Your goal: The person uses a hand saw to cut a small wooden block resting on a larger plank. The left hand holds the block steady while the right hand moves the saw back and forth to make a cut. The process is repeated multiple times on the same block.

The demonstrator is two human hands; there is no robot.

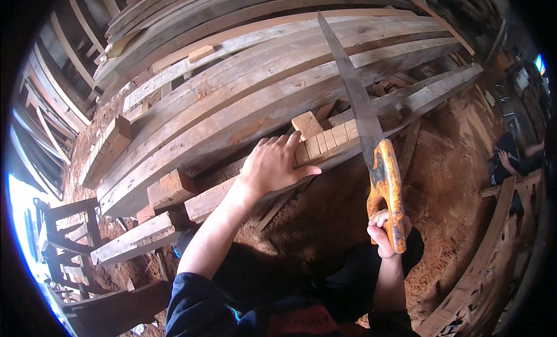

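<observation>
My right hand (383, 232) is wrapped round the worn orange handle of a handsaw (358, 99). The saw's long, dark blade points up and away, crossing over the notched part of a narrow wooden beam (333, 137). Several parallel cuts run across that beam's top. Just left of the cuts, my left hand (275, 163) grips the beam, thumb along the near side and fingers over the top. Behind the fingers sits a short wood block (307, 126). Whether the saw's teeth touch the wood, I cannot tell.
Long weathered planks (232, 105) lie stacked beyond the beam. Another block with cuts (107, 151) stands at the left, near a dark wooden frame (69, 232). Reddish sawdust and dirt (441, 180) cover the ground. Another person (507, 157) is at the far right, beside more timber (481, 261).
</observation>
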